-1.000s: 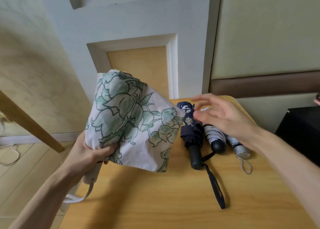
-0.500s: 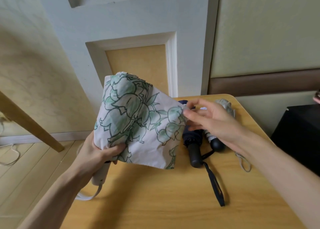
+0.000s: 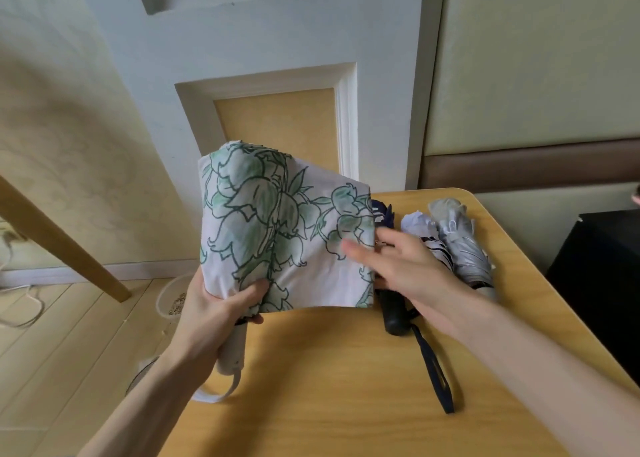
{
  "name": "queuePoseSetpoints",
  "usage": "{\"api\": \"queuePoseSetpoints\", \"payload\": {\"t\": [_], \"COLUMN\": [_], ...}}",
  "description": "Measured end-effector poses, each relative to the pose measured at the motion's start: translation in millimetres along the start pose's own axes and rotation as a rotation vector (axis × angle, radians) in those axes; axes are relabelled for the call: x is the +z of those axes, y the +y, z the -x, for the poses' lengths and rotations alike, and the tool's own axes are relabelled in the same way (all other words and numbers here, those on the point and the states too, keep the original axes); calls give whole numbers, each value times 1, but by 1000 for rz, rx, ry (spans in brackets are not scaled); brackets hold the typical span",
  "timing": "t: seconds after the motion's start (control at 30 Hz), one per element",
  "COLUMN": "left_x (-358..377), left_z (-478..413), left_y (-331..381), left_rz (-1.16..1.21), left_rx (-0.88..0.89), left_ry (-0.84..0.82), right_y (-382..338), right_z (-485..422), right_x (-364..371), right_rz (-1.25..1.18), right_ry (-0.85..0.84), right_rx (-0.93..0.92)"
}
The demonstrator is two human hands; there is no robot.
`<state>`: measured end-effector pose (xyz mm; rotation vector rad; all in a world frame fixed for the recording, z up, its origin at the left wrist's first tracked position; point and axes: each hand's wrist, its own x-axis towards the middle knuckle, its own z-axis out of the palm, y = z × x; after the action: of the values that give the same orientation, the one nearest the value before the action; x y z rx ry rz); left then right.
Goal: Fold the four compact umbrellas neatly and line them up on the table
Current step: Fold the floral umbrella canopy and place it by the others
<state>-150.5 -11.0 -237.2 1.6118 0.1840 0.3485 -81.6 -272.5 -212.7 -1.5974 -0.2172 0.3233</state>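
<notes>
My left hand (image 3: 214, 311) grips a white umbrella with a green flower print (image 3: 277, 228) where its cloth meets the white handle (image 3: 232, 352), and holds it above the left part of the wooden table (image 3: 329, 387). Its cloth hangs loose and unrolled. My right hand (image 3: 412, 269) pinches the cloth's right edge, fingers laid over the front. Three folded umbrellas lie side by side behind that hand: a navy one with a black handle (image 3: 394, 314) and long strap, a white striped one (image 3: 420, 226), and a silver one (image 3: 464, 248).
A black box-like object (image 3: 602, 283) stands just beyond the table's right edge. A slanted wooden leg (image 3: 59, 245) crosses the floor on the left. A small bowl (image 3: 171, 300) sits on the floor by the table. A panelled wall rises behind.
My right hand moved left from over the folded umbrellas to the flowered cloth's right edge and took hold of it. My left hand raised the umbrella slightly.
</notes>
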Motion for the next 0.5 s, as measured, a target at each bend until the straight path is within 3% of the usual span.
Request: {"api": "queuePoseSetpoints", "payload": {"t": [0.13,0.3,0.4,0.5], "left_x": [-2,-3,-1,-3], "left_z": [-3,-1,2,0], "left_y": [1,3,1,-1], "left_rz": [35,17,-28,-29], "left_rx": [-26,-50,-43,-39], "left_ry": [81,-27,-77,-64], "right_y": [3,-12,-23,-22], "right_z": [0,-3,-9,-13], "right_x": [-9,-16,-12,-11], "right_rz": [125,-48,-214,-227], "right_ry": [11,-110,56,272], "right_rx": [20,4,-68,-118]}}
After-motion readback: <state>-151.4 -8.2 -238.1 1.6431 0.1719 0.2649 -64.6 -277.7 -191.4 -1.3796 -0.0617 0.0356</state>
